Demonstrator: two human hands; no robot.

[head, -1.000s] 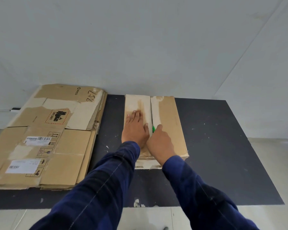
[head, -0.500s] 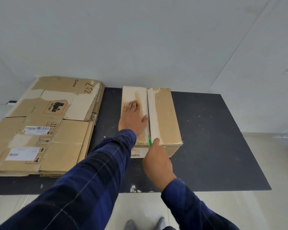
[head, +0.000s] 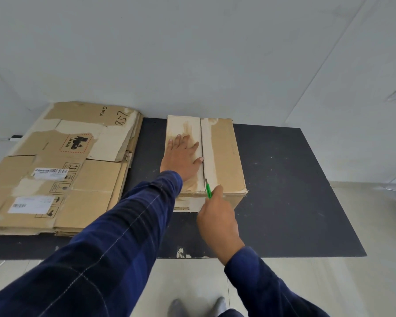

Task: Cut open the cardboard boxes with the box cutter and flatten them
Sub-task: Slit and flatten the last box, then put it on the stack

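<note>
R hand [head: 217, 216], grip closed on cutter [head: 208, 189], has drawn it down seam [head: 201, 143] to near edge of box [head: 224, 156] on mat [head: 284, 191]. L hand [head: 181, 156] flat, open, pressing left flap [head: 181, 125]. Seam prob. cut; flaps next.

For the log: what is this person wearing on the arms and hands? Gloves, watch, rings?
Long dark navy sleeves crossed by thin pale lines in a wide check, plainest on the left sleeve; it and the right sleeve both end at the wrist. The left hand and right hand are bare: no gloves, and no watch or ring shows.
</note>
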